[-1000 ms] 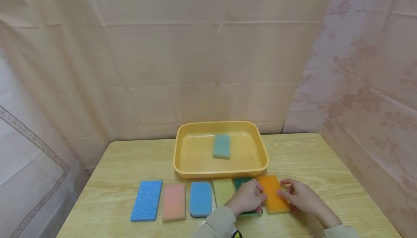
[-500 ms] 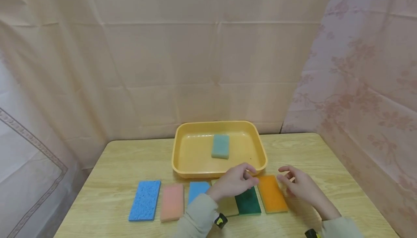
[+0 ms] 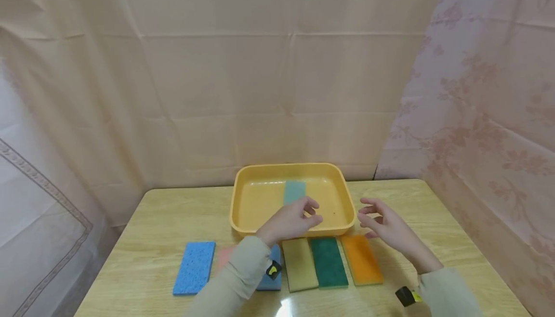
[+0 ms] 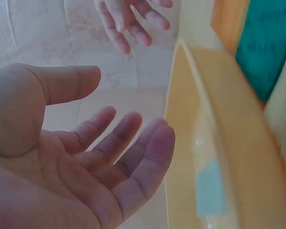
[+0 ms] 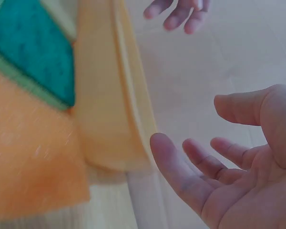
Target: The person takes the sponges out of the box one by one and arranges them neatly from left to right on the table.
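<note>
My left hand (image 3: 290, 218) hovers over the front part of the yellow tray (image 3: 256, 232), fingers loosely bent with nothing in them. Just right of the tray my right hand (image 3: 386, 223) hangs in the air, also holding nothing, thumb and fingers apart. Inside the tray lies a pale blue-green sponge (image 3: 294, 191), its lower part covered by the left hand in the head view. Before the tray a row of sponges lies on the table: an orange sponge (image 3: 362, 261), a dark green sponge (image 3: 329, 264) and a yellowish sponge (image 3: 300, 266) are nearest the hands.
Further left in the row are a blue sponge (image 3: 270, 283) and a pink sponge (image 3: 225, 255), both partly hidden by the left sleeve, and a speckled blue sponge (image 3: 194, 269). The wooden table (image 3: 182, 211) backs onto a beige curtain (image 3: 208, 90).
My left hand has left the dark green sponge and moved up and left to over the tray. My right hand has risen away from the orange sponge. The sponges stay in their row.
</note>
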A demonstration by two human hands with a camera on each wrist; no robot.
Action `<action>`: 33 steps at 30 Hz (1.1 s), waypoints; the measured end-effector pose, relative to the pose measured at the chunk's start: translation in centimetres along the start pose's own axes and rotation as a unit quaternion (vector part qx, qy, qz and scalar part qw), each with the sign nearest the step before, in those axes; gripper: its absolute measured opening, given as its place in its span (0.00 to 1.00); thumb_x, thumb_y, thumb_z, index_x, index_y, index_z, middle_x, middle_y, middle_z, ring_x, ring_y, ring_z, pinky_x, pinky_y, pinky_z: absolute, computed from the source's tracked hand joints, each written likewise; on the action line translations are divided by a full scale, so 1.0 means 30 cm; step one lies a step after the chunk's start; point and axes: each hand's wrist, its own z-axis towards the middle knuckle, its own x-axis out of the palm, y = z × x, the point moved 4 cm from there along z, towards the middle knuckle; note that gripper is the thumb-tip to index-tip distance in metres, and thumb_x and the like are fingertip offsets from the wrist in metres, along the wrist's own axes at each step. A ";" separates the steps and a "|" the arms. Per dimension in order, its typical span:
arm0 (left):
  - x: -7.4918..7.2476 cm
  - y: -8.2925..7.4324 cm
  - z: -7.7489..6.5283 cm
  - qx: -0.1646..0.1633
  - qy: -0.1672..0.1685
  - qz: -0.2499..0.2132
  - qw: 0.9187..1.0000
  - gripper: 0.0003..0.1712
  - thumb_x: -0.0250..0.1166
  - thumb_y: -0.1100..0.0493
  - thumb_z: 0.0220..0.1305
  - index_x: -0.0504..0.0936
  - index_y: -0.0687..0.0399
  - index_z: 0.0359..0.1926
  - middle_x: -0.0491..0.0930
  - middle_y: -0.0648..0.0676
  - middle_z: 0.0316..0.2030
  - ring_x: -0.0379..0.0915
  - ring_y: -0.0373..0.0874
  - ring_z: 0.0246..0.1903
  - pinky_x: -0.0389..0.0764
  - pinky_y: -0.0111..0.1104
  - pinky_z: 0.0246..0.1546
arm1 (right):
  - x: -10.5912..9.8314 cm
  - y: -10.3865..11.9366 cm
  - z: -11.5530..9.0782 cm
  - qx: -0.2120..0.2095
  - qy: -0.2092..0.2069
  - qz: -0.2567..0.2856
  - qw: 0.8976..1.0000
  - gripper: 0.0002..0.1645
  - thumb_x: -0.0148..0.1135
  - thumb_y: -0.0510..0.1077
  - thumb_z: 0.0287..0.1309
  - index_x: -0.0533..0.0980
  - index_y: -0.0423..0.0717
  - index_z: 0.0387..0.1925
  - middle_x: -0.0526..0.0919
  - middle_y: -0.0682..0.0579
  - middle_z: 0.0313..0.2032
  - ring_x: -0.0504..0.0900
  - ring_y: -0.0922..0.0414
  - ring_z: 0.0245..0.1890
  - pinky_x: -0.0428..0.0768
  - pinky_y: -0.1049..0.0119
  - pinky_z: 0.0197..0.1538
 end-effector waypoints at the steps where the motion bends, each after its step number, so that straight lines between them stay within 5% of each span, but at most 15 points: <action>1: -0.015 0.001 0.002 -0.003 -0.001 0.006 1.000 0.24 0.63 0.45 0.72 0.75 0.52 0.62 0.79 0.52 0.53 0.77 0.46 0.49 0.80 0.40 0.49 | 0.002 0.007 0.008 -0.001 0.007 0.010 1.000 0.39 0.60 0.47 0.73 0.55 0.36 0.74 0.70 0.29 0.60 0.80 0.36 0.52 0.86 0.56 0.44; 7: -0.094 0.013 0.036 -0.005 -0.008 0.047 0.999 0.32 0.60 0.46 0.75 0.69 0.57 0.72 0.70 0.57 0.68 0.71 0.56 0.62 0.74 0.48 0.62 | 0.019 0.047 0.046 -0.006 0.040 0.070 0.997 0.48 0.61 0.49 0.72 0.46 0.38 0.78 0.59 0.25 0.70 0.70 0.29 0.63 0.83 0.53 0.52; 13: -0.140 0.053 0.072 -0.020 -0.020 0.049 0.998 0.32 0.60 0.49 0.74 0.68 0.60 0.72 0.68 0.60 0.70 0.64 0.56 0.69 0.68 0.50 0.67 | 0.051 0.063 0.072 -0.009 0.057 0.098 0.994 0.49 0.60 0.48 0.73 0.43 0.39 0.79 0.53 0.26 0.73 0.65 0.29 0.67 0.81 0.52 0.56; 26: -0.185 0.146 0.128 -0.090 -0.004 0.012 0.996 0.34 0.61 0.48 0.74 0.67 0.61 0.72 0.66 0.61 0.71 0.64 0.59 0.68 0.69 0.52 0.65 | 0.090 0.065 0.140 0.040 0.070 0.113 0.990 0.52 0.61 0.56 0.71 0.42 0.41 0.79 0.53 0.30 0.74 0.64 0.35 0.70 0.76 0.51 0.62; 33: -0.187 0.168 0.145 -0.121 0.005 -0.023 0.992 0.35 0.60 0.48 0.75 0.64 0.63 0.73 0.63 0.63 0.72 0.65 0.58 0.67 0.75 0.52 0.60 | 0.117 0.072 0.197 0.067 0.093 0.160 0.980 0.50 0.57 0.51 0.74 0.39 0.40 0.80 0.51 0.29 0.74 0.58 0.32 0.72 0.70 0.48 0.67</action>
